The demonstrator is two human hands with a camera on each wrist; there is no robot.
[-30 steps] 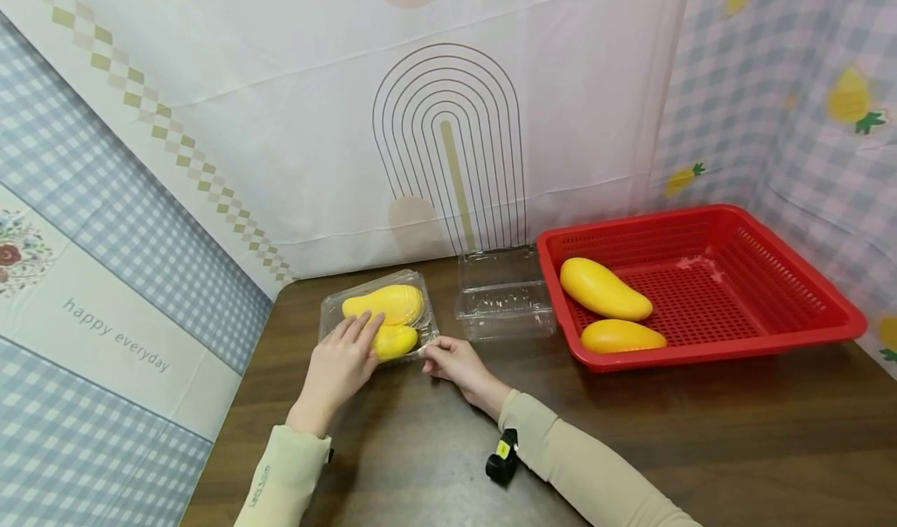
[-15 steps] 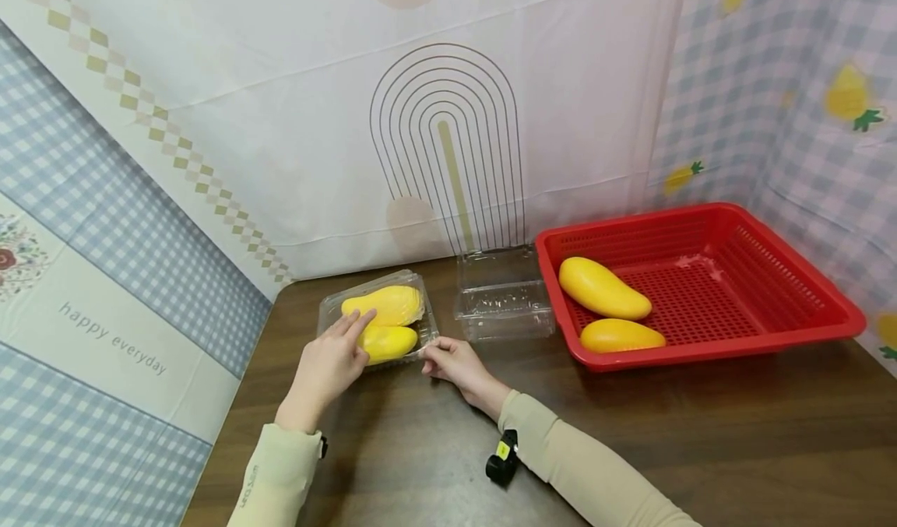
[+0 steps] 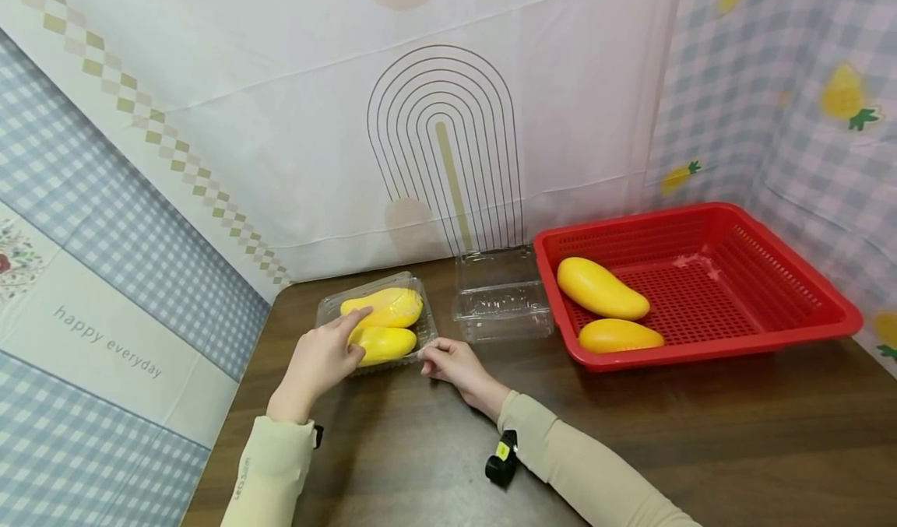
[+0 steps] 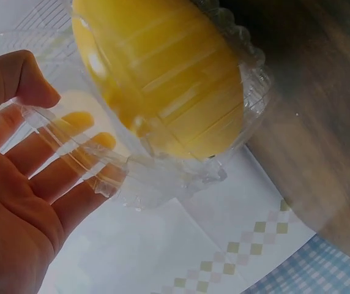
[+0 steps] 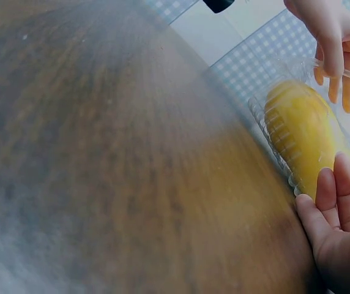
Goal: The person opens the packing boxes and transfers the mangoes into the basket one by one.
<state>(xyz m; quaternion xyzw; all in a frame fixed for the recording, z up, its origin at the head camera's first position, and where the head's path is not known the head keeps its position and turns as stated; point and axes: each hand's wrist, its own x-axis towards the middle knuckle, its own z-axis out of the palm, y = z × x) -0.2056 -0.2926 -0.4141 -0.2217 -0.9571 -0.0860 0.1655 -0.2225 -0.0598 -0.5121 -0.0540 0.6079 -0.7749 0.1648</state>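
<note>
Backdrop: patterned cloth sheets on three sides — white with an arch print at the back, blue check with "happy everyday" on the left, check with pineapples on the right. Dark brown wooden table carries everything.

Red basket sits at the right of the table, two loose mangoes inside it. Just left of the basket, touching or nearly so, stands an empty clear clamshell box, lid up. Further left, near the table's back-left corner, lies the closed clamshell box with two yellow mangoes inside.

Left hand: fingers straight, lying on the lid of the closed box along its left side; the left wrist view shows the palm spread against clear plastic. Right hand: fingertips pinch the box's front-right corner. A small black device is strapped to the right sleeve.

Versus 1.0 s ago: left hand has slid from the middle of the lid toward its left edge, uncovering the nearer mango; right hand holds the same corner; basket and empty box unmoved.
</note>
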